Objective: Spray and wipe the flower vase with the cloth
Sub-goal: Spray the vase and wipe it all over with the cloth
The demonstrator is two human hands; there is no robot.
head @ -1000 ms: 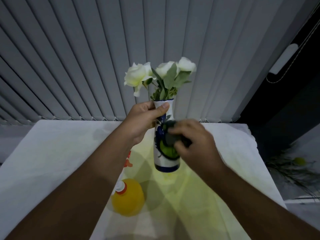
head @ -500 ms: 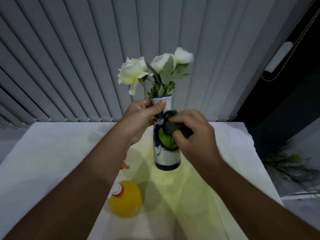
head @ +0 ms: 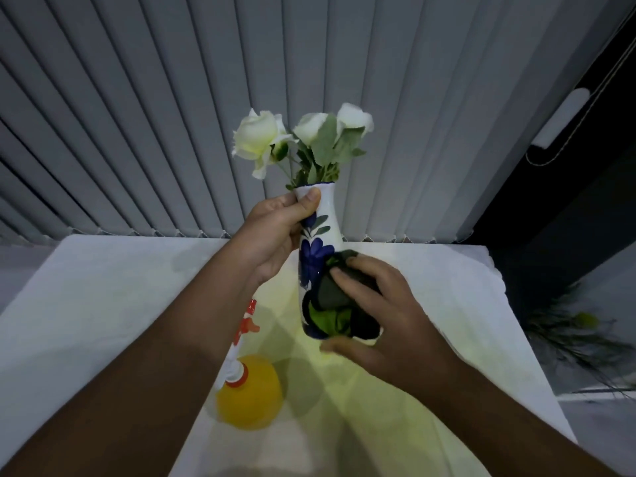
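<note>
A white vase [head: 320, 235] painted with blue flowers holds white roses [head: 256, 136] and is lifted above the table. My left hand [head: 275, 232] grips its neck, thumb just under the rim. My right hand [head: 378, 311] presses a dark grey and green cloth [head: 332, 304] against the vase's lower body, covering much of its base. A spray bottle [head: 246, 394] with yellow liquid and a red and white trigger head stands on the table below my left forearm, which partly hides it.
The table [head: 103, 304] wears a white cloth and ends at a wall of grey vertical blinds [head: 172, 115]. A dark gap lies beyond the table's right edge, with green stems [head: 571, 325] on the floor there.
My right hand has slid the cloth down from the vase's middle to its lower body, exposing the blue flower. The vase sits slightly higher and more tilted in my left hand.
</note>
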